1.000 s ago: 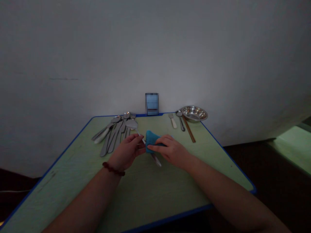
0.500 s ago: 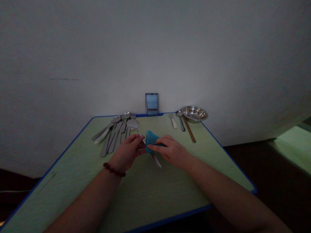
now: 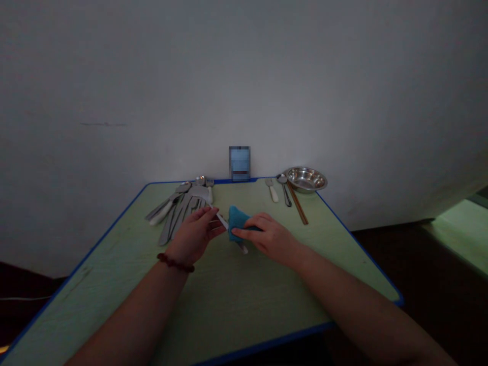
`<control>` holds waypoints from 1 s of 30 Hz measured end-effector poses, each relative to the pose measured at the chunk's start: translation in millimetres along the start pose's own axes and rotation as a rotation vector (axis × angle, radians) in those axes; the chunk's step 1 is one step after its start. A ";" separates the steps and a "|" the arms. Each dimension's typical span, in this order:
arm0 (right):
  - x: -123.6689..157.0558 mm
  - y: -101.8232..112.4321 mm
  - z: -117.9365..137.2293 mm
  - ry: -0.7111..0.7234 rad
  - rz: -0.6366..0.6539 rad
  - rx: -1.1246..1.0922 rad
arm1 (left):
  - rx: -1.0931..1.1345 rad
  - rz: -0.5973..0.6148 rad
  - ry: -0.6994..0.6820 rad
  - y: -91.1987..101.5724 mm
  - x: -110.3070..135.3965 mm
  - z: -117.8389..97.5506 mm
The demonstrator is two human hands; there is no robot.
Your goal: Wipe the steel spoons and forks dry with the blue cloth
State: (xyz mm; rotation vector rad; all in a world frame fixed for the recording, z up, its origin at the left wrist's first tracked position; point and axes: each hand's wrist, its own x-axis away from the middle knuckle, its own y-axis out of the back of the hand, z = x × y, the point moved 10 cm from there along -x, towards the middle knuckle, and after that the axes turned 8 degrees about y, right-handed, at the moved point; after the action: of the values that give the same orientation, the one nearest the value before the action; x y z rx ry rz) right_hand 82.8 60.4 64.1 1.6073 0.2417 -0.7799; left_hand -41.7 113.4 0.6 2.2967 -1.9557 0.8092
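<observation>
My left hand (image 3: 194, 236) grips a slim steel utensil (image 3: 221, 220) near its upper end. Right hand (image 3: 270, 239) clenches a fuzzy teal cloth (image 3: 238, 223) around its middle, tip poking out below. Both are over the green table (image 3: 95, 269), just short of the fanned steel flatware (image 3: 181, 213).

I can read no text from here; the small blue rectangular panel (image 3: 239, 163) against the wall is pixelated beyond reading.

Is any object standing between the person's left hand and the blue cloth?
No other object does: only the utensil's shaft crosses the small gap from the left hand to the blue cloth, which the right hand grips.
</observation>
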 end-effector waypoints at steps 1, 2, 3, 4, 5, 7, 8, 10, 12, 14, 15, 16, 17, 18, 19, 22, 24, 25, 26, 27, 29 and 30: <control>0.3 0.6 0.1 0.003 -0.006 -0.001 | 0.006 -0.002 -0.008 1.0 -0.4 -1.2; 0.6 1.3 0.2 0.006 -0.012 -0.002 | 0.012 -0.002 -0.014 1.8 -0.9 -2.1; 0.9 2.0 0.3 0.009 -0.018 -0.003 | 0.017 0.000 -0.018 2.3 -1.5 -2.6; 1.2 2.8 0.4 0.012 -0.023 -0.002 | 0.018 0.001 -0.023 2.6 -2.2 -3.0; 1.4 3.6 0.7 0.016 -0.027 -0.002 | 0.017 0.004 -0.026 2.7 -2.8 -3.2; 1.4 4.8 1.5 0.024 -0.026 0.003 | 0.013 -0.001 -0.032 3.1 -3.4 -3.7; 1.3 5.2 2.0 0.027 -0.022 0.006 | 0.012 -0.007 -0.032 3.4 -3.4 -3.9; 1.2 5.7 2.7 0.030 -0.012 0.012 | 0.020 -0.021 -0.034 4.4 -2.5 -5.0; 1.4 5.7 2.2 0.022 -0.002 0.019 | 0.033 -0.037 -0.039 5.8 -1.1 -7.2; 1.9 5.8 2.0 0.019 0.000 0.026 | 0.044 -0.048 -0.042 7.5 -0.1 -9.4; 2.2 6.1 2.2 0.022 -0.003 0.029 | 0.050 -0.052 -0.043 8.4 0.0 -10.4; 2.5 6.6 2.4 0.026 -0.009 0.031 | 0.056 -0.057 -0.045 9.7 0.0 -11.2; 2.9 7.1 2.6 0.030 -0.016 0.033 | 0.063 -0.060 -0.046 10.8 -0.3 -11.8; 3.2 7.7 2.7 0.034 -0.023 0.033 | 0.069 -0.062 -0.050 11.9 -0.7 -12.4; 3.5 8.2 2.4 0.034 -0.029 0.034 | 0.074 -0.063 -0.056 12.7 -1.1 -13.2; 3.8 9.9 1.8 0.033 -0.046 0.033 | 0.087 -0.057 -0.070 14.5 -2.7 -14.7; 3.4 11.5 2.3 0.037 -0.058 0.030 | 0.098 -0.067 -0.076 17.0 -3.6 -15.4; 3.3 12.5 2.7 0.040 -0.065 0.029 | 0.103 -0.072 -0.078 18.2 -4.0 -15.7; 3.2 13.3 3.1 0.042 -0.071 0.029 | 0.109 -0.074 -0.082 19.1 -4.4 -16.2; 3.2 14.1 3.4 0.043 -0.078 0.030 | 0.115 -0.076 -0.088 19.9 -4.6 -16.8; 3.4 14.7 3.4 0.041 -0.083 0.030 | 0.122 -0.071 -0.097 20.2 -4.6 -17.9; 3.6 14.3 3.2 0.040 -0.081 0.029 | 0.123 -0.076 -0.094 20.7 -4.5 -17.6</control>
State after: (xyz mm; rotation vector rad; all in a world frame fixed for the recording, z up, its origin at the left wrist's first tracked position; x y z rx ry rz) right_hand 92.5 53.4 73.3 1.6501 0.3270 -0.8169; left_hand -67.7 119.0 7.6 2.5054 -1.8914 0.8532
